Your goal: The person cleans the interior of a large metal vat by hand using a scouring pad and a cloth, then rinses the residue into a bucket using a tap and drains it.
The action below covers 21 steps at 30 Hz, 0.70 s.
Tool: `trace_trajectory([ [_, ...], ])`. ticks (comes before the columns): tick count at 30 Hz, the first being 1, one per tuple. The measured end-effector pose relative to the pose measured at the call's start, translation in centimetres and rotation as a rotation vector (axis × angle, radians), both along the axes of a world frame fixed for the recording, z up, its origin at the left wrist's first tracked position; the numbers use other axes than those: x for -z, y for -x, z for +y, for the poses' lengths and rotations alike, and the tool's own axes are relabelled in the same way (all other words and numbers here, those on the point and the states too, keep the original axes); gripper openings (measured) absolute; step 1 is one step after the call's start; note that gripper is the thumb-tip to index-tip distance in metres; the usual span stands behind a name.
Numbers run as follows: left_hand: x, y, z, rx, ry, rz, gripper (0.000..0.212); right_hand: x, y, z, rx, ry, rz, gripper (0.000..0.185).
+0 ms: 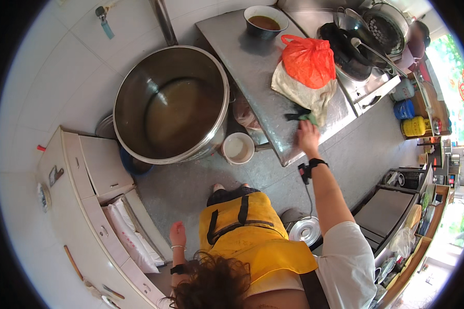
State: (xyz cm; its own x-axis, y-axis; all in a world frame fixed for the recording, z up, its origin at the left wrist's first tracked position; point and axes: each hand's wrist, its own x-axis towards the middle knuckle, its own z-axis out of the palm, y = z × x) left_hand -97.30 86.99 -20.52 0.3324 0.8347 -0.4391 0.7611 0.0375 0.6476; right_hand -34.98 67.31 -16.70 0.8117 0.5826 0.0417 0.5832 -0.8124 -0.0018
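Note:
My right hand (308,136) reaches over the near edge of the stainless steel table (251,73), its fingers on a green and black cloth-like item (303,115). Just beyond it lies a greyish cloth (292,85), with a knotted red plastic bag (309,61) on top. A bowl of brown liquid (263,22) stands at the table's far end. My left hand (177,231) hangs at my side, away from any object; its fingers look loosely curled, but their exact pose is unclear.
Left of the table stands a big metal pot (170,104) with cloudy liquid, beside a white bucket (237,148). A lidded pot (304,230) is near my legs. Pans (384,29) crowd the stove; a person (413,46) is beyond. Cabinets (104,166) line the left.

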Motion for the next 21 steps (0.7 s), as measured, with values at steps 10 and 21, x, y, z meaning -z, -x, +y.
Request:
trace_trajectory([
  [10, 0.3, 0.9, -1.9, -0.125, -0.01, 0.05, 0.02, 1.8, 12.0, -3.8, -0.083, -0.463, 0.62, 0.025],
  [21, 2.5, 4.8, -2.9, -0.318, -0.075, -0.087, 0.017, 0.9, 13.0, 24.8, -0.164, -0.894, 0.882, 0.034],
])
